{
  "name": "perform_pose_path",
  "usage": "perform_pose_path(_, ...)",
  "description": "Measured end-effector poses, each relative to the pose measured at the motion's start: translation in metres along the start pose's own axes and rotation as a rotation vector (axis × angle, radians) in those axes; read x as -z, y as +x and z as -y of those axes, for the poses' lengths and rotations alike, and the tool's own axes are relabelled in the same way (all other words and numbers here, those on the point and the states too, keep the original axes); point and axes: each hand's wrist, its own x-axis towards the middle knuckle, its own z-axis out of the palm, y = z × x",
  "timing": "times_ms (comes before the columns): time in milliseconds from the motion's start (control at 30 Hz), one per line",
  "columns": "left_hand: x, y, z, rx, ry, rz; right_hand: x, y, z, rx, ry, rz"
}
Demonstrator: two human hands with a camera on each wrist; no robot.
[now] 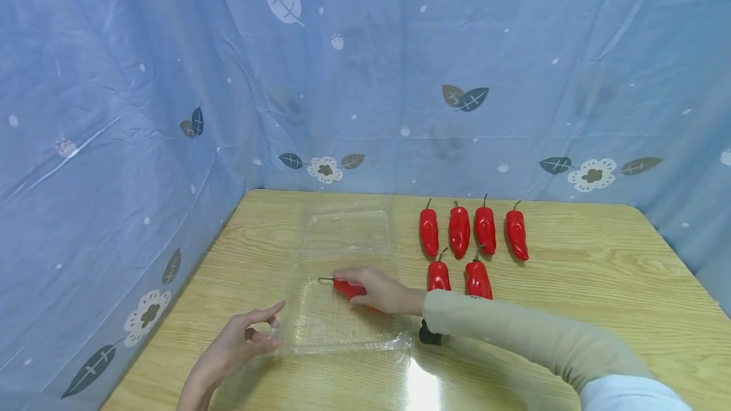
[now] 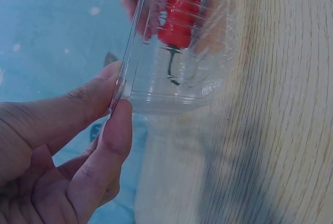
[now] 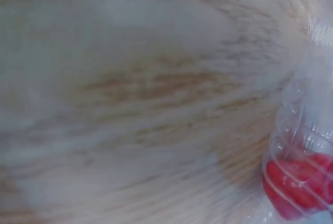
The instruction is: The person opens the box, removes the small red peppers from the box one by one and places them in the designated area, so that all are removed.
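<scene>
A clear plastic clamshell container lies opened out on the table, its lid folded back on the far side. At its left rim my left hand pinches the edge between thumb and fingers, plainly seen in the left wrist view. My right hand reaches into the base and grips a red pepper from above, its dark stem pointing left. Through the clear wall, the left wrist view shows this pepper too. Only a piece of red pepper shows in the right wrist view, without the hand.
Several more red peppers lie on the wooden table right of the container, in two rows. My right forearm passes in front of the nearer row. A blue patterned cloth hangs behind and at the sides.
</scene>
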Motion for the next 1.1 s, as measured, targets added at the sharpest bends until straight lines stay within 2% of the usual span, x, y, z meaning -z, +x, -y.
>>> perform_pose_path(233,-0.0006,-0.0001,-0.0014,0.002,0.004,-0.01,-0.0037,0.0011,-0.001,-0.1,-0.069,-0.003)
perform_pose_path(367,-0.001,-0.0002,-0.0009,0.006,-0.001,-0.005,-0.005,0.0017,-0.0012,-0.125,-0.086,0.01)
perform_pose_path(767,-0.002,-0.0001,-0.0025,-0.013,0.002,0.0,-0.0062,0.0019,-0.0017,-0.103,-0.043,0.117)
perform_pose_path(933,-0.0024,-0.0004,-0.0041,0.007,0.017,-0.011,-0.0044,0.0008,-0.0008,-0.024,-0.023,0.067)
perform_pose_path(1100,-0.0026,-0.0006,-0.0044,0.043,0.018,-0.027,0.0001,-0.0001,-0.0004,0.034,0.118,-0.02)
